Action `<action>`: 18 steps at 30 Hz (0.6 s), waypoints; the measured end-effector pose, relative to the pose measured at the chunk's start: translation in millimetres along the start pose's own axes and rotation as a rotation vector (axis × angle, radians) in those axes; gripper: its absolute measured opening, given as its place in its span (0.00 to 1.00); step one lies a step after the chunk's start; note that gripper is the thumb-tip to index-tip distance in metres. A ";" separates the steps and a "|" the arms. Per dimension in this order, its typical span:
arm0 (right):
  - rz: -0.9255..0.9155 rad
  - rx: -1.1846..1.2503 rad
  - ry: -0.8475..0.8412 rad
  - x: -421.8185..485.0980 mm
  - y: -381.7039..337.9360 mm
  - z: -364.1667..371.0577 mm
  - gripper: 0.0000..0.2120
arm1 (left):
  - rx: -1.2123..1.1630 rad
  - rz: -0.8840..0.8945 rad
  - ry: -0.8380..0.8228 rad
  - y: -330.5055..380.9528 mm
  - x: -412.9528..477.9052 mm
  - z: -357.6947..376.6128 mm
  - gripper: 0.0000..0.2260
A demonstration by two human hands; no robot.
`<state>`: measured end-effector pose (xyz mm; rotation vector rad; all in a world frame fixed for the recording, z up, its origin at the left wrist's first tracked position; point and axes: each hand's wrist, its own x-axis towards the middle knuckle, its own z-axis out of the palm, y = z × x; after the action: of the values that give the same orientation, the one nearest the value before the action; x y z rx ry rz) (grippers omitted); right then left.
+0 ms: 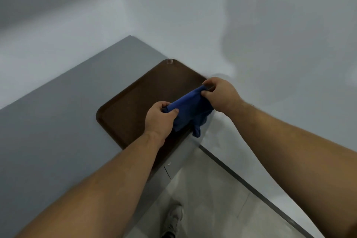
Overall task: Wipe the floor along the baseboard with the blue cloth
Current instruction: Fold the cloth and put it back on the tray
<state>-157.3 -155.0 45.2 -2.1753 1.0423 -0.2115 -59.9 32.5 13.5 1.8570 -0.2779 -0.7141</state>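
Note:
The blue cloth (190,111) is stretched between both hands above the near right corner of a brown tray (135,98). My left hand (160,119) grips its lower left end. My right hand (220,93) pinches its upper right end, and a loose fold hangs down below the tray's edge. Below and to the right lies the light tiled floor (210,195), bordered by a dark baseboard (249,187) that runs diagonally along the white wall.
The tray lies on a grey counter (58,121) set in a corner of white walls (270,44). The counter's metal front edge (173,160) drops to the floor. A grey shoe (174,218) stands on the tiles below.

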 end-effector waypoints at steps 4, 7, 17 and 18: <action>0.052 -0.076 0.031 40.6 -4.4 25.2 0.13 | 0.198 -0.063 -0.024 -6.9 37.4 -0.1 0.13; 0.065 -0.121 0.018 50.5 0.7 37.9 0.15 | 0.714 0.107 0.066 -15.6 45.5 -2.3 0.17; 0.034 -0.371 -0.162 33.8 5.4 45.2 0.16 | 1.013 0.682 -0.108 -41.4 49.5 6.2 0.15; 0.015 -0.366 -0.143 27.1 6.0 42.9 0.16 | 1.038 0.684 -0.111 -39.6 49.9 4.5 0.15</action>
<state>-125.0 -154.9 5.6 -2.4629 1.0802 0.1534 -28.5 19.6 -40.6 2.4202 -1.4924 -0.1596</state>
